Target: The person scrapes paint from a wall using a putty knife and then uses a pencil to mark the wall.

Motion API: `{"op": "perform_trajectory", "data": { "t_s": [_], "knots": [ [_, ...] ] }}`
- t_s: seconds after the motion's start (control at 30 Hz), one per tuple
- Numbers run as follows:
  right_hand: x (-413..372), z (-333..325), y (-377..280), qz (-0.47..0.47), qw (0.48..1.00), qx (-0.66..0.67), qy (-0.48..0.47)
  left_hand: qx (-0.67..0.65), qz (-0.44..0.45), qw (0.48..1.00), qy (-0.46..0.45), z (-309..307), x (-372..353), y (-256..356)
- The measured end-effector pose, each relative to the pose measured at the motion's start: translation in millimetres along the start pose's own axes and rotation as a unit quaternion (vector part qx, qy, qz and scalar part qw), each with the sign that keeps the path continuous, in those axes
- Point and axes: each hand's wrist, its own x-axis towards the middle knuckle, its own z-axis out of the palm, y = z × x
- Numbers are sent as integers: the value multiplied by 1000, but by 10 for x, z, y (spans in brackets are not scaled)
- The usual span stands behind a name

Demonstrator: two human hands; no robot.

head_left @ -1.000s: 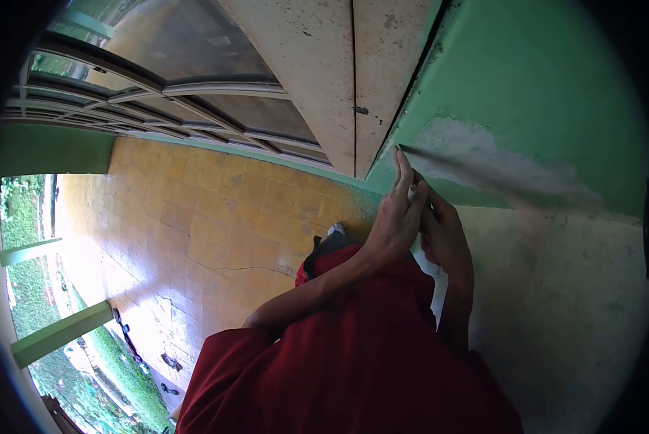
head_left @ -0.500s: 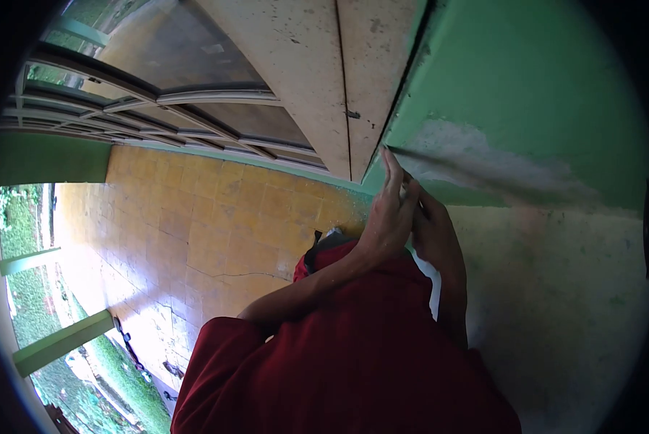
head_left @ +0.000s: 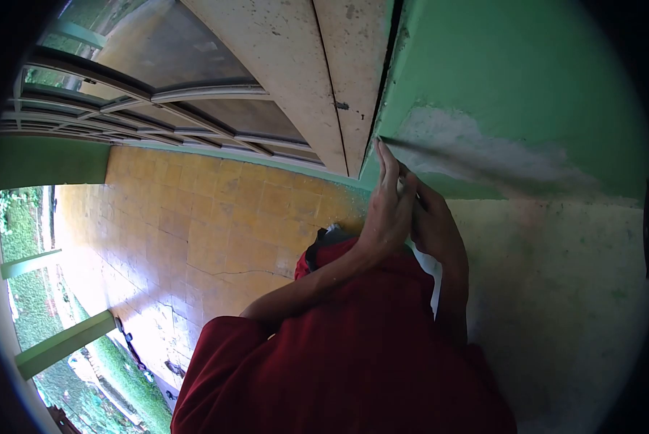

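Note:
My left hand is raised against the corner where the green wall meets the window frame. Its fingers are long and pressed together, with the tips at the wall's edge. Close behind it, touching or nearly so, is my right hand, its bent fingers partly covered by the left. Between the two hands a small whitish bit shows; what it belongs to is hidden. Right of the fingertips, the green wall has a rough whitish patch crossed by a dark shadow.
The pale, speckled window frame with glass panes runs along the upper left. Below lies a yellow tiled floor with a crack. The lower wall is pale. Green posts and grass stand at far left.
Both hands stay together at the corner, with the fingertips slightly higher and further left. The view has shifted a little, moving the frame and wall patch up and left.

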Motion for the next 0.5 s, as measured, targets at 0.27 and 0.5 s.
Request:
{"op": "perform_trajectory", "data": {
  "t_s": [0.27, 0.5],
  "knots": [
    [-45, 34, -23, -9, 999, 40, 16, 13, 49, 999, 1, 16, -4, -133],
    [-75, -78, 86, 24, 998, 62, -1, 9, 68, 997, -30, 56, -16, -155]
  ]
}}
